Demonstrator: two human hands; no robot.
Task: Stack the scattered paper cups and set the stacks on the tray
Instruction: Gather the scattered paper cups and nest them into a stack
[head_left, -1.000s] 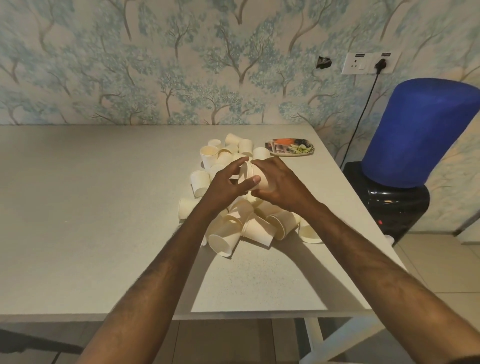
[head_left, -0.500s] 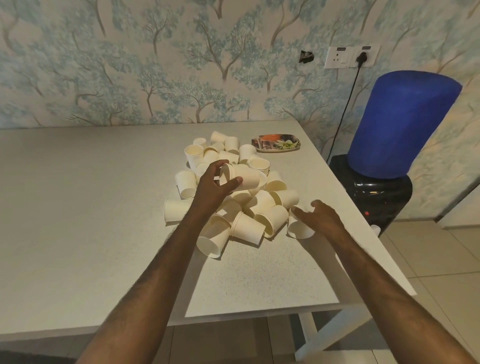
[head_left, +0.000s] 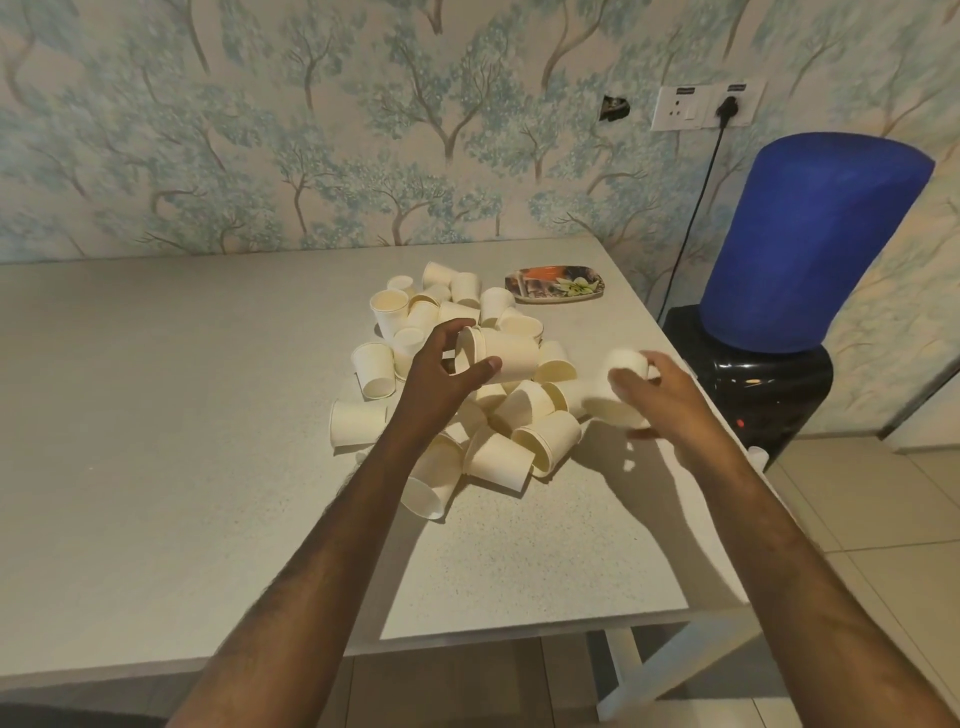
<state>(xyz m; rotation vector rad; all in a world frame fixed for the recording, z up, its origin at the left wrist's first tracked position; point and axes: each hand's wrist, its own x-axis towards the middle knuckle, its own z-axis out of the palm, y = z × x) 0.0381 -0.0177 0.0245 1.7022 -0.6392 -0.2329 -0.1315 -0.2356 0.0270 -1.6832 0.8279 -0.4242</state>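
The left hand (head_left: 441, 371) grips a short stack of cups (head_left: 501, 353) lying sideways above the heap, its fingers and thumb curled round the rim end so the open mouth points toward nine o'clock. How many cups are nested there cannot be told. At three o'clock of it, well apart, the right hand (head_left: 657, 395) holds a single cup (head_left: 621, 395), fingers wrapped round its wall, base end up and away from the table (head_left: 182, 415). Both are lifted clear of the pile, which looks like a way to line one cup up with the stack without knocking others.

The loose cups (head_left: 498, 436) lie tumbled on their sides in a heap at the table's middle, some upright at twelve o'clock. The tray (head_left: 555, 283), a small patterned dish, sits at one o'clock of the heap, just beyond it and carrying no cups.

I judge the task barely begun: the next step is probably to bring the right hand's cup to the stack and nest it.
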